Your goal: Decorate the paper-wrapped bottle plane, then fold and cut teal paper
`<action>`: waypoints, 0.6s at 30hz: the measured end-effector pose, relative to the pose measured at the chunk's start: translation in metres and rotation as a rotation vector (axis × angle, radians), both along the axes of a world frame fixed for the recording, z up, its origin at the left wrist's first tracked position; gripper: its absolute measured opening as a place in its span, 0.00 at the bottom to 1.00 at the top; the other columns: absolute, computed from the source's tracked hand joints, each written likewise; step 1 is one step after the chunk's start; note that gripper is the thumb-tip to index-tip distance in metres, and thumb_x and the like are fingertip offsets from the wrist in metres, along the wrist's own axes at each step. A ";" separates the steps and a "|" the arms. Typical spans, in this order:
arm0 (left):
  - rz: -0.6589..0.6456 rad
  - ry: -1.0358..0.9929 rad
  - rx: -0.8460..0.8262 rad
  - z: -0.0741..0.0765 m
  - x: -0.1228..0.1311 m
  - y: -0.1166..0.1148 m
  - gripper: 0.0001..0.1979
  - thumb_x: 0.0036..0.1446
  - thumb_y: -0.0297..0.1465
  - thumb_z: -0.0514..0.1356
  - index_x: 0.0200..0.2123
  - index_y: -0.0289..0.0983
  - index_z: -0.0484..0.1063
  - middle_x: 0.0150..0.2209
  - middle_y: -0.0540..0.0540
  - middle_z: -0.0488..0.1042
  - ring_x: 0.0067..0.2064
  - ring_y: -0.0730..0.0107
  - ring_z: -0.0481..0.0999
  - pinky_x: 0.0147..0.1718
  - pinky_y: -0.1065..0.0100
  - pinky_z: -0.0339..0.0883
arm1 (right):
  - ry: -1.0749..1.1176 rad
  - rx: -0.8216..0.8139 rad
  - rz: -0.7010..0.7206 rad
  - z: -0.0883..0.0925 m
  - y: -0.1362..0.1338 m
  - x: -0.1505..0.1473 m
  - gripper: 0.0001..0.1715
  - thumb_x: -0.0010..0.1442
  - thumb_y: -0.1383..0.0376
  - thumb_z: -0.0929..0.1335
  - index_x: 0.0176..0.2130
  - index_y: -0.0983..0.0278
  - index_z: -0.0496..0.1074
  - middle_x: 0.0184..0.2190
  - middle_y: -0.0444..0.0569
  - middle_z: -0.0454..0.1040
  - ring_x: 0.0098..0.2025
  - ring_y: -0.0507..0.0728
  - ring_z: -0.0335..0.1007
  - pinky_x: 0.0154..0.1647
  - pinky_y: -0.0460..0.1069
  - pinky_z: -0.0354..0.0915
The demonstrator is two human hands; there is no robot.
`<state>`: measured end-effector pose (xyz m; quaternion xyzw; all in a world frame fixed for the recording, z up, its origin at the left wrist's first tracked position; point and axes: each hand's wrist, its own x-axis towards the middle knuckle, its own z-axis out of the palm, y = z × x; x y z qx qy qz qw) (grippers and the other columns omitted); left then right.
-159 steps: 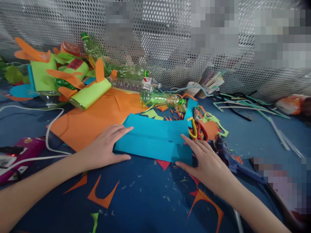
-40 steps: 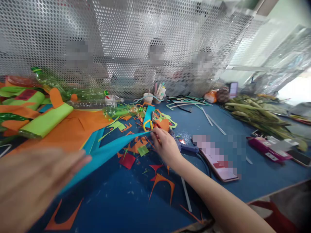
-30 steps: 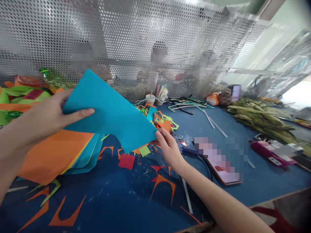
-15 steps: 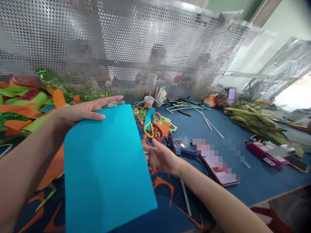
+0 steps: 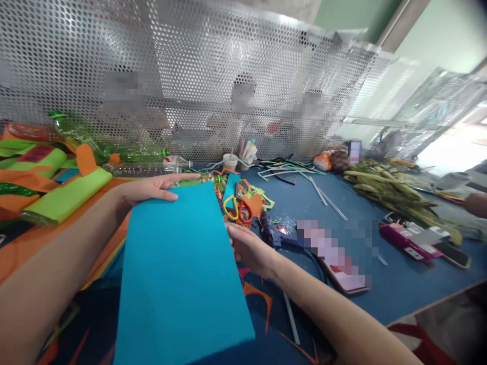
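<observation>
A bright blue craft sheet (image 5: pixel 182 274) with a rounded upper left corner is held up in front of me; whether it is card or foam I cannot tell. My left hand (image 5: pixel 155 188) grips its top edge, thumb on the front face and index finger stretched along the top. At the right edge, my right hand (image 5: pixel 249 248) pinches the sheet, its fingers partly hidden behind. Just beyond that hand lie scissors (image 5: pixel 239 210) with yellow and red handles and a dark blue glue gun (image 5: pixel 272 230).
Orange and green scraps (image 5: pixel 261 299) litter the blue table (image 5: pixel 297 195). Plastic bottles (image 5: pixel 137 152) and cut pieces crowd the left. Right of me are a phone (image 5: pixel 344 271), a magenta box (image 5: pixel 413 243) and dried husks (image 5: pixel 384 187). A perforated screen (image 5: pixel 205 66) stands behind, people beyond it.
The blue sheet has shifted right and its top edge sits lower. My left hand moved right with it. My right hand's raised thumb has come down to the sheet's edge.
</observation>
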<state>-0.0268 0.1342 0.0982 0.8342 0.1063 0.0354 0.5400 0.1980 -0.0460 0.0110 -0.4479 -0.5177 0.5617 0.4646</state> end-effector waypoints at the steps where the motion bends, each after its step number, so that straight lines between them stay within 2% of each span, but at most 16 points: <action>1: 0.012 0.025 0.002 -0.005 -0.002 0.007 0.31 0.64 0.33 0.47 0.66 0.39 0.36 0.56 0.44 0.68 0.52 0.59 0.72 0.43 0.63 0.70 | 0.091 -0.056 -0.048 -0.001 0.002 0.000 0.19 0.56 0.49 0.67 0.35 0.61 0.65 0.25 0.41 0.67 0.23 0.49 0.64 0.25 0.44 0.63; 3: 0.064 0.019 0.034 -0.017 -0.006 0.021 0.34 0.61 0.36 0.53 0.66 0.42 0.40 0.54 0.39 0.71 0.49 0.57 0.75 0.39 0.65 0.73 | 0.310 -0.193 -0.109 -0.003 0.004 -0.001 0.20 0.49 0.54 0.73 0.34 0.60 0.63 0.26 0.39 0.66 0.24 0.48 0.64 0.27 0.44 0.63; 6: 0.087 0.014 0.044 -0.031 -0.010 0.032 0.35 0.60 0.38 0.55 0.66 0.47 0.41 0.57 0.36 0.67 0.51 0.54 0.74 0.38 0.63 0.74 | 0.337 -0.204 -0.157 -0.001 0.006 -0.001 0.23 0.48 0.55 0.74 0.36 0.59 0.61 0.28 0.39 0.67 0.25 0.48 0.64 0.28 0.44 0.63; 10: 0.082 0.027 -0.004 -0.039 -0.011 0.034 0.33 0.59 0.38 0.57 0.65 0.48 0.47 0.61 0.39 0.62 0.54 0.55 0.71 0.42 0.61 0.73 | 0.043 -0.054 -0.185 -0.001 0.007 0.004 0.23 0.51 0.53 0.71 0.40 0.58 0.58 0.19 0.34 0.58 0.18 0.48 0.55 0.20 0.43 0.55; 13: 0.153 0.039 -0.105 -0.043 -0.012 0.036 0.34 0.56 0.37 0.60 0.63 0.48 0.51 0.61 0.41 0.61 0.55 0.56 0.70 0.44 0.60 0.72 | -0.248 0.103 -0.265 -0.005 0.009 0.010 0.19 0.56 0.54 0.68 0.41 0.59 0.59 0.17 0.33 0.52 0.18 0.48 0.49 0.19 0.44 0.49; 16: 0.329 0.019 -0.304 -0.049 -0.011 0.040 0.34 0.53 0.38 0.63 0.62 0.46 0.56 0.58 0.40 0.66 0.52 0.54 0.73 0.44 0.60 0.72 | -0.427 0.168 -0.359 -0.008 0.011 0.014 0.17 0.57 0.55 0.67 0.42 0.61 0.63 0.17 0.35 0.55 0.19 0.50 0.53 0.20 0.45 0.51; 18: 0.473 -0.068 -0.451 -0.054 -0.007 0.042 0.30 0.53 0.42 0.62 0.59 0.45 0.62 0.56 0.41 0.69 0.51 0.54 0.74 0.45 0.60 0.71 | -0.412 0.123 -0.396 -0.008 0.012 0.014 0.19 0.56 0.53 0.67 0.44 0.61 0.66 0.19 0.39 0.63 0.22 0.52 0.60 0.22 0.47 0.56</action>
